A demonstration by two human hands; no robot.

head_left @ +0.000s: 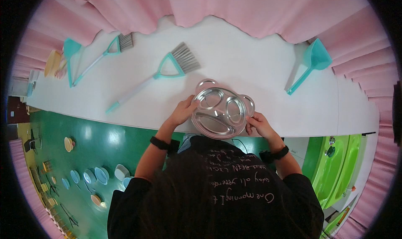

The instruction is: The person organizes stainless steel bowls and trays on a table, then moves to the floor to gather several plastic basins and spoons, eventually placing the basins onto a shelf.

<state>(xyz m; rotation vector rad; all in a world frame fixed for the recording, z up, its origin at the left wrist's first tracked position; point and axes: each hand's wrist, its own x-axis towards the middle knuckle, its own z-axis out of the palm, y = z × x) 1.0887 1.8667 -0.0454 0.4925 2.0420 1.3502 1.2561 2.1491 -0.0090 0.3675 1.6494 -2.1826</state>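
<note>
Between my two hands is a round metal divided plate (218, 113) shaped like a bear's head, with two ears and several sunken compartments. It is tilted at the near edge of the white table (251, 59). My left hand (184, 109) grips its left rim, thumb on the upper side. At the right rim, below one ear, my right hand (258, 124) is closed on the plate too. Beyond the plate lies a small broom (172, 67) with a turquoise frame, grey bristles and a white handle. The undersides of both grips are hidden.
A turquoise dustpan (315, 56) lies far right. Another small broom (112, 46), a turquoise dustpan (72, 48) and a yellow bowl (52, 63) are far left. Pink curtains (234, 8) hang behind the table. Blue basins (101, 175) stand on the green floor; a green sink (333, 167) is at right.
</note>
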